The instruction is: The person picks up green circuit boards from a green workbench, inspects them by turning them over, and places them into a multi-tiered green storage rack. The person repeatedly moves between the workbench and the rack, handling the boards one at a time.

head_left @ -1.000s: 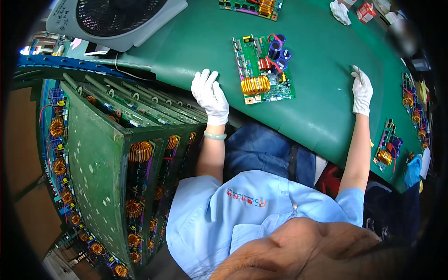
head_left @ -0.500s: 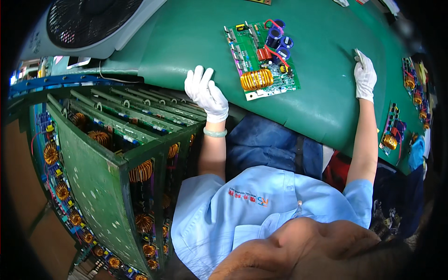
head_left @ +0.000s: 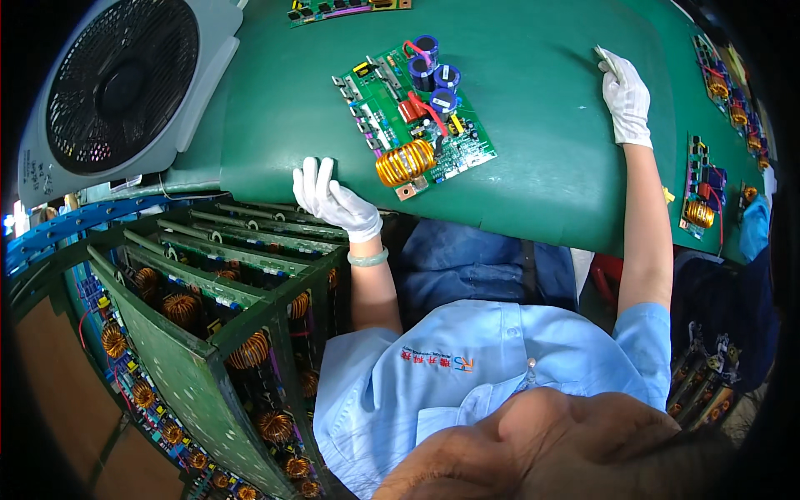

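A green circuit board (head_left: 454, 150) lies on the table between my hands. It carries a copper-wound coil, several blue cylindrical capacitors, red parts and red wires. My left hand (head_left: 333, 200), in a white glove, is at the table's near edge, left of the board and apart from it. Its fingers are loosely bent and spread, with nothing in them. On the right, my gloved right hand (head_left: 625, 96) is above the table, away from the board. Its fingers are closed together, and a thin pointed tip sticks out past them; what it belongs to is hidden.
A grey box fan (head_left: 117, 92) stands at the far left. Left of my body is a green slotted rack (head_left: 179, 383) loaded with coil-bearing boards. Another board (head_left: 350, 8) lies at the table's far side; several more, including one board (head_left: 702, 187), lie along the right.
The view has turned, so the fan shows more fully and the board appears further left. Both hands keep nearly the same places relative to the table, and the board stays untouched.
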